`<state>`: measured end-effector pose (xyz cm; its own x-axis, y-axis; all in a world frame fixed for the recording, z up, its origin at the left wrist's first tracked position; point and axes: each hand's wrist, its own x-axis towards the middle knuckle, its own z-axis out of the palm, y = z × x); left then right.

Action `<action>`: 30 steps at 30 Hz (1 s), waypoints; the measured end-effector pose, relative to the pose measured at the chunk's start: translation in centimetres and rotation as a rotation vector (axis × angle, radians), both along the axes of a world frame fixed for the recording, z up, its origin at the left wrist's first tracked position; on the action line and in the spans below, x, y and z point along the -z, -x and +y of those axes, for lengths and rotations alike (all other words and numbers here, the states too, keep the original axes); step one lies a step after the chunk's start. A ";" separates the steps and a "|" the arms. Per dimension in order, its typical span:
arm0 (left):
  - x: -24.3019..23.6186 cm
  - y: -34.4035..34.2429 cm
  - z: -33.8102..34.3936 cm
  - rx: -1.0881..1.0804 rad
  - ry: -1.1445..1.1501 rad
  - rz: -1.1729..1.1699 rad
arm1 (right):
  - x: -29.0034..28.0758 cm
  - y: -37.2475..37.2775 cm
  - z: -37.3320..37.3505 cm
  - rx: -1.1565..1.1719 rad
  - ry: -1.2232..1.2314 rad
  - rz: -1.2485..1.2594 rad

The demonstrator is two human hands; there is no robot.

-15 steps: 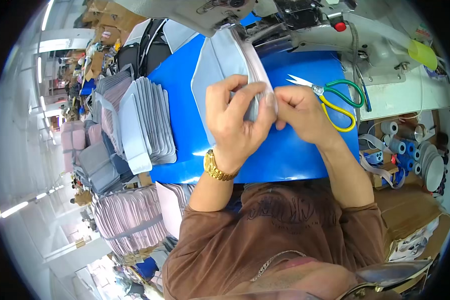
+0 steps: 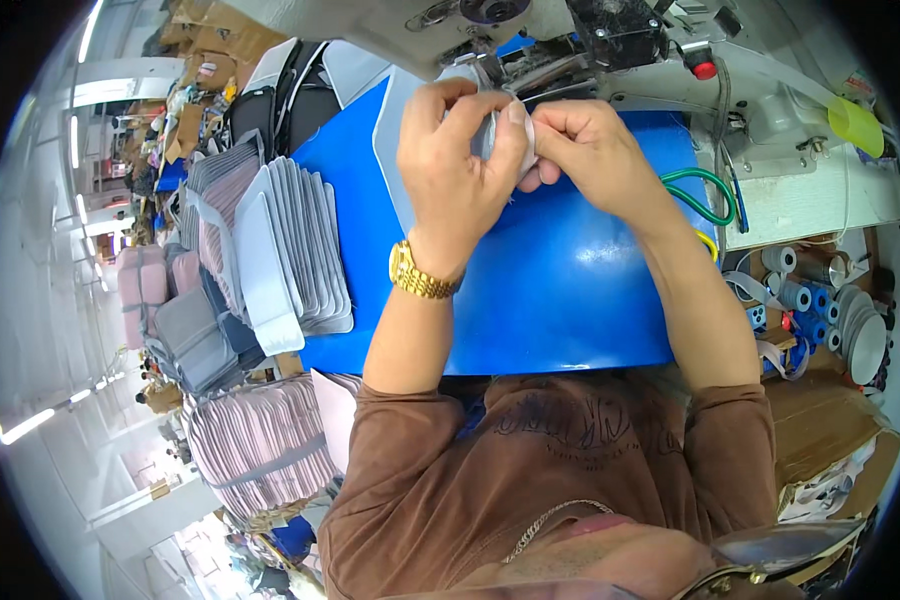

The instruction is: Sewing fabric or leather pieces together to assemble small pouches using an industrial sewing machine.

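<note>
A light grey fabric panel lies under the sewing machine, its near end gathered up toward me. My left hand, with a gold watch on its wrist, is closed on the panel's edge, thumb and fingers pinching it. Right beside it, my right hand pinches the same pale edge at the fold. Most of the panel is hidden behind my left hand. Thread snips with green and yellow handles lie partly behind my right forearm.
A blue work surface spreads beneath my hands. A stack of grey panels stands on its left side, and bundled pink panels sit lower left. Thread spools fill a shelf at the right. A red button sticks out from the machine.
Both hands have moved away from me toward the machine, with the panel's edge still pinched. My right forearm now covers the snips' blades. The panel has gone farther under the machine.
</note>
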<state>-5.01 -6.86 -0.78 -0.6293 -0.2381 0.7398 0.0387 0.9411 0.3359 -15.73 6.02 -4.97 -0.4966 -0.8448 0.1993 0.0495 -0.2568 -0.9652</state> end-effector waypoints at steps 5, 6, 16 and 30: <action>0.1 -3.7 0.4 0.070 0.053 -0.046 | -0.8 0.5 0.4 0.066 -0.193 0.086; 0.5 -4.4 0.6 0.069 0.076 -0.041 | -0.9 0.4 0.4 0.073 -0.223 0.103; -0.5 -4.8 -0.8 0.100 0.399 -0.075 | -2.5 -1.8 0.3 0.162 -0.246 0.169; -3.1 -4.3 0.5 0.135 0.477 -0.336 | 3.6 -4.3 -1.4 0.098 -0.202 -0.078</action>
